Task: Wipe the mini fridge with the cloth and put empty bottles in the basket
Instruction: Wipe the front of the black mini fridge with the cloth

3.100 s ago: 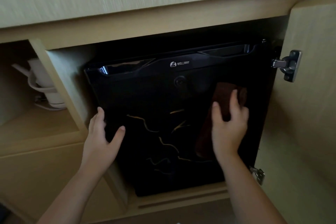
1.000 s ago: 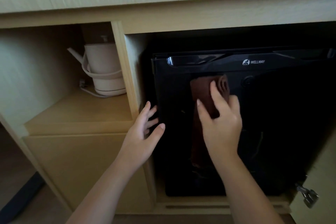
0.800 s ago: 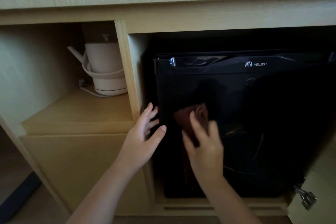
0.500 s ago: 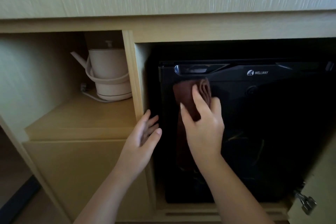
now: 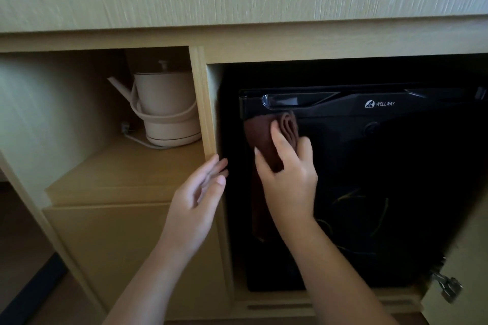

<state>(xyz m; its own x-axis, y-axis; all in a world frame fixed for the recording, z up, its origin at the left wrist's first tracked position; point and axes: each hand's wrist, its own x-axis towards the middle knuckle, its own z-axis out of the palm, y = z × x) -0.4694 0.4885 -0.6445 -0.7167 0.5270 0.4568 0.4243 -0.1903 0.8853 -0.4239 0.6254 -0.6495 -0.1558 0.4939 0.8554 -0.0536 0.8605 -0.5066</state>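
Wiping under way: right hand (image 5: 287, 174) clamped on cloth (image 5: 266, 137), pressed to upper left of fridge (image 5: 396, 179) door, just under the handle recess. Left hand (image 5: 200, 192) open, fingers spread, holding nothing, near the cabinet post (image 5: 202, 103). Door shut, so by the look of it only the front being done; inside likely left. No bottles or basket in view, that part not begun. Count: one fridge, one cloth, one kettle (image 5: 163, 108) on the shelf (image 5: 118, 166), two hands.
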